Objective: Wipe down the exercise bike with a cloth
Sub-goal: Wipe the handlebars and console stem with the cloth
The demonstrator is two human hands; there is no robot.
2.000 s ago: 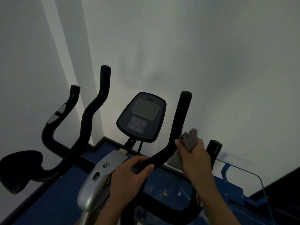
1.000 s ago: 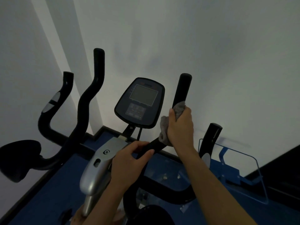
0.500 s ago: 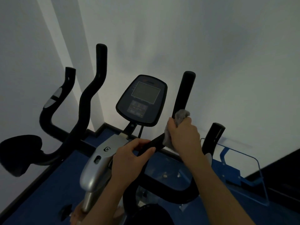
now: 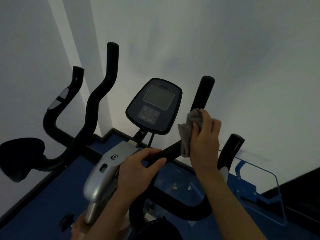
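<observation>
The exercise bike stands in front of me, its dark console point(image 4: 154, 105) in the middle with black handlebars on both sides. My right hand point(image 4: 205, 135) presses a crumpled grey cloth point(image 4: 189, 129) against the bend of the right inner handlebar point(image 4: 203, 91). The cloth wraps the bar and hides that section. My left hand point(image 4: 139, 170) grips the lower part of the same bar, close to the silver stem cover point(image 4: 102, 172). The left inner handlebar point(image 4: 102, 87) and the outer left grip point(image 4: 60, 99) rise untouched.
A white wall fills the background, with a corner at the left. Blue floor with a black skirting runs below. A short black grip point(image 4: 231, 149) stands right of my right hand. A blue frame point(image 4: 259, 193) lies at the lower right. A black pad point(image 4: 20, 156) juts from the left.
My right hand slid the cloth up the right handlebar, then back down toward the bend. My left hand kept its grip on the lower bar. The camera view shifted slightly.
</observation>
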